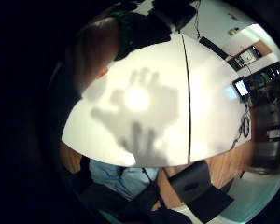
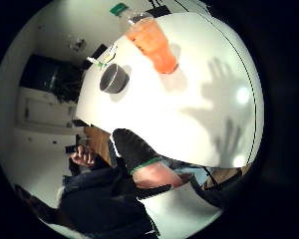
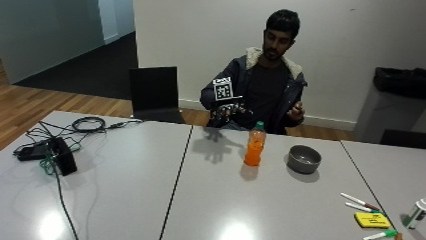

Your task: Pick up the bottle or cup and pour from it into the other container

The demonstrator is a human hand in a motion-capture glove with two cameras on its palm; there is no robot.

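Black cable bundle and box (image 3: 53, 145): far left on the white table (image 3: 200, 200), well apart from your work; no risk from it unless you sweep wide.

Table seam (image 3: 176, 180): the dark line between the two tabletops runs left of the bottle; dragging a container across it could catch its base and tip it.

Gloved right hand (image 3: 227, 114): raised over the far edge of the table, left of and beyond the bottle, touching nothing. Its shadow on the tabletop shows your fingers spread apart.

Clear plastic bottle of orange drink with a green cap (image 3: 254, 145): upright near the table's middle, just left of the bowl. It is tall and narrow, so brushing its shoulder with spread fingers could topple it towards the bowl. The cap looks to be on; tilt it that way and nothing will pour.

Round grey bowl (image 3: 304, 159): low and wide, right of the bottle, apart from it. Pour from too high or too fast and the drink may splash over its rim.

Markers and yellow pad (image 3: 369, 212): near right corner; a spill could run towards them.
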